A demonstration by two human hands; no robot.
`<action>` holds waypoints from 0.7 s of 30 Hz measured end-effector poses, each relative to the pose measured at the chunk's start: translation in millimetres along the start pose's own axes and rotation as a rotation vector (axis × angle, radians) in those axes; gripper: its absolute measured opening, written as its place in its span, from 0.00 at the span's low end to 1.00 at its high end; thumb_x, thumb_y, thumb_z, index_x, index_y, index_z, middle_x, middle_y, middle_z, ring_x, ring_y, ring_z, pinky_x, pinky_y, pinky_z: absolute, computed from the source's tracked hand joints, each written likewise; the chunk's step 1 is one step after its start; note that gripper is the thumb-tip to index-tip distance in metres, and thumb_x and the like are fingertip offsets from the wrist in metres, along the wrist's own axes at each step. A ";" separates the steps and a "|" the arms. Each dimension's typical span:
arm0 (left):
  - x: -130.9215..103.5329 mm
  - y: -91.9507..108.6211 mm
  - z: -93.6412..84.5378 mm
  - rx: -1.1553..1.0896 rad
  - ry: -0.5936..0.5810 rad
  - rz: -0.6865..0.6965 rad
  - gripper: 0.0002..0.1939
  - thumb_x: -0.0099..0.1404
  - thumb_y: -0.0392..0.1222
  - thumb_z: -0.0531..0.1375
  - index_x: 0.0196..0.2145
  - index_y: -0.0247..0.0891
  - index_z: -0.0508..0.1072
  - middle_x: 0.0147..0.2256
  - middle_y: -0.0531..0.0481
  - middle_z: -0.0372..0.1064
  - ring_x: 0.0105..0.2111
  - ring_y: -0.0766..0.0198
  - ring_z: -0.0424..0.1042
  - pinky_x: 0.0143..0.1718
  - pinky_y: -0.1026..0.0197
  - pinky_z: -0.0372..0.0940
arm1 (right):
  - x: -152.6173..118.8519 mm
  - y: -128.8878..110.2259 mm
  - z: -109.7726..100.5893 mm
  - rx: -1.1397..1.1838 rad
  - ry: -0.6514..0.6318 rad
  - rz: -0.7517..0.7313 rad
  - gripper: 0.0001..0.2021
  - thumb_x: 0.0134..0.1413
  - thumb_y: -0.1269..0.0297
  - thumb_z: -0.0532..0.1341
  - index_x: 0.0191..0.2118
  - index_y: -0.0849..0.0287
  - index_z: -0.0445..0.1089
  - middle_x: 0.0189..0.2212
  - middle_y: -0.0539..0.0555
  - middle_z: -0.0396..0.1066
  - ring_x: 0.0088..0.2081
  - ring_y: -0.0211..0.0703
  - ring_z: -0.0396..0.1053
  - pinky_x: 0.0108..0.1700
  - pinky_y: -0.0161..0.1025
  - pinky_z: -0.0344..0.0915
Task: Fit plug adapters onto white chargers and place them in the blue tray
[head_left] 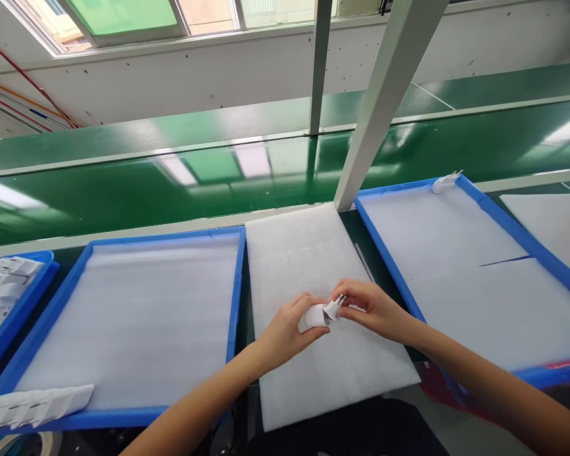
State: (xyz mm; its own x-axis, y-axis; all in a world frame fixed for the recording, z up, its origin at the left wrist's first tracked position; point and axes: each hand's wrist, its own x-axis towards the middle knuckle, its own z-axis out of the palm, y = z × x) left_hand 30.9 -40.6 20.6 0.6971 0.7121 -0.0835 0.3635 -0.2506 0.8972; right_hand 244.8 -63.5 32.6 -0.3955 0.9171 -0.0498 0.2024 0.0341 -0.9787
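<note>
Over the white foam sheet, my left hand is closed around a white charger body. My right hand pinches a white plug head with two metal pins that point up and to the right. The plug head meets the right end of the charger body; whether the two are fully joined I cannot tell. Both hands are a little above the sheet.
A blue tray on the left holds a row of white charger parts. Further left, another blue tray carries several plugs. On the right stands a blue tray with a plug at its far corner. A post rises behind the sheet.
</note>
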 end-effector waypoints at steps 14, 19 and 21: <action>-5.5 -1.0 19.2 0.225 0.079 0.051 0.08 0.66 0.42 0.51 0.42 0.38 0.59 0.35 0.48 0.63 0.30 0.64 0.64 0.29 0.62 0.59 | -9.0 1.0 21.8 -0.219 0.133 0.049 0.04 0.58 0.65 0.58 0.36 0.56 0.69 0.24 0.48 0.70 0.24 0.36 0.66 0.27 0.33 0.63; -6.1 -4.8 22.6 0.266 0.088 0.041 0.08 0.66 0.41 0.51 0.42 0.38 0.58 0.35 0.49 0.63 0.30 0.63 0.64 0.29 0.62 0.60 | -10.3 11.7 30.5 -0.257 0.175 0.055 0.04 0.58 0.65 0.56 0.36 0.57 0.68 0.23 0.48 0.70 0.23 0.36 0.64 0.25 0.33 0.59; -6.9 -5.2 23.6 0.277 0.085 0.022 0.07 0.66 0.41 0.51 0.42 0.38 0.59 0.34 0.49 0.63 0.29 0.64 0.64 0.29 0.62 0.59 | -10.9 15.2 33.6 -0.249 0.172 0.061 0.04 0.58 0.66 0.56 0.36 0.57 0.68 0.23 0.48 0.69 0.22 0.35 0.63 0.25 0.33 0.58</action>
State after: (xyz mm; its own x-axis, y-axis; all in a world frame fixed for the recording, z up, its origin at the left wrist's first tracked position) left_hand 38.8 -59.7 6.3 0.6564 0.7542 -0.0184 0.5123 -0.4278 0.7447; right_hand 222.1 -86.3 11.5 -0.2227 0.9735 -0.0517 0.4431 0.0539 -0.8948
